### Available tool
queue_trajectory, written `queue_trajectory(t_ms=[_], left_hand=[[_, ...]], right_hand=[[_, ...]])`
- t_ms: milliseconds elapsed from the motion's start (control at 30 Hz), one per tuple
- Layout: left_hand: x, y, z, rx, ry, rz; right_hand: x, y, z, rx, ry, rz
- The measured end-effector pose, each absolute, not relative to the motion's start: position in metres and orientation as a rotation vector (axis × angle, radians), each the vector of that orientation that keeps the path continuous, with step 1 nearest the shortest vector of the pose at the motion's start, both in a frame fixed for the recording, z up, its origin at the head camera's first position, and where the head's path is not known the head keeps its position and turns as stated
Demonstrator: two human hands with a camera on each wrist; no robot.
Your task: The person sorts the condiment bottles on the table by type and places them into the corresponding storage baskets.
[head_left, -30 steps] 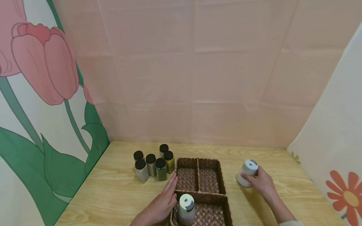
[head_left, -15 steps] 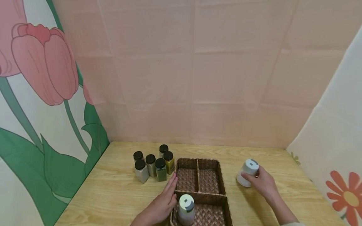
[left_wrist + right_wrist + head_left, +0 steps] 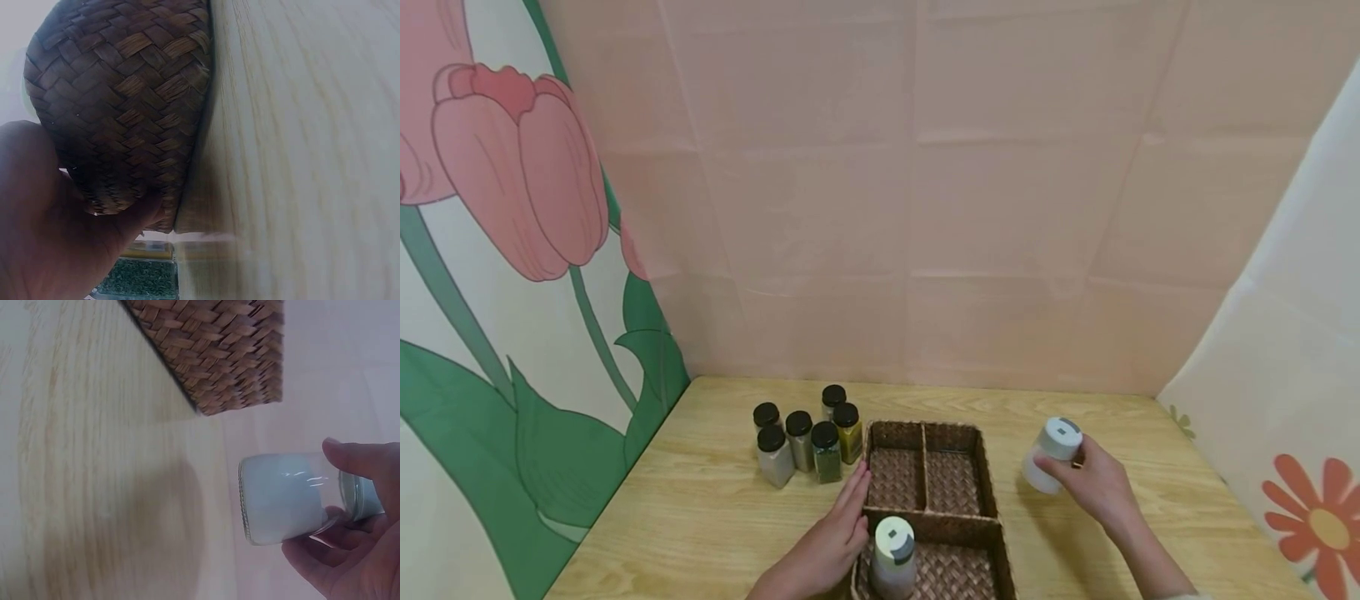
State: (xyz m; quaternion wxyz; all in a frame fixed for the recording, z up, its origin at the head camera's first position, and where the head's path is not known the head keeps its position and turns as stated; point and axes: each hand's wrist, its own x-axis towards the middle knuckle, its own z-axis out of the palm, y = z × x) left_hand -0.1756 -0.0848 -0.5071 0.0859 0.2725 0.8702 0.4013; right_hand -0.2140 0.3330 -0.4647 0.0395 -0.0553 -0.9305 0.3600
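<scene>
The person's right hand (image 3: 1097, 485) grasped a white-lidded clear glass jar of white contents (image 3: 1048, 452) above the wood-grain table (image 3: 700, 500), right of a brown woven three-compartment tray (image 3: 955, 516). The left hand (image 3: 826, 539) lay unclenched along the tray's left wall (image 3: 125, 87); the near compartment (image 3: 958, 571) contained a second white-lidded jar (image 3: 893, 562). Six black-capped clear jars (image 3: 827, 463), one green-filled, stood beyond that hand.

From above, the head view faces forward and down, far enough back to hold the left grip (image 3: 820, 546), the right grip (image 3: 1093, 487), the basket (image 3: 940, 527) at 6 o'clock and the pink backdrop (image 3: 910, 208) at 12. Turned sideways and very close, the left wrist view runs along the basket's side, counter (image 3: 300, 150) at 3 o'clock, sharing the green-filled jar (image 3: 139, 278) with the head view. The right wrist view, also tipped, shares the white-capped jar (image 3: 281, 497), near at 4 o'clock.
</scene>
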Motion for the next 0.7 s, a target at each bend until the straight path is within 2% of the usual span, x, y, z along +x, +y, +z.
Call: queue_trajectory(t_ms=[700], left_hand=[[-0.176,-0.086,-0.508,0.814,2.586,1.195]], right_hand=[[-0.202,0.318,-0.441,-0.146,-2.854,1.125]])
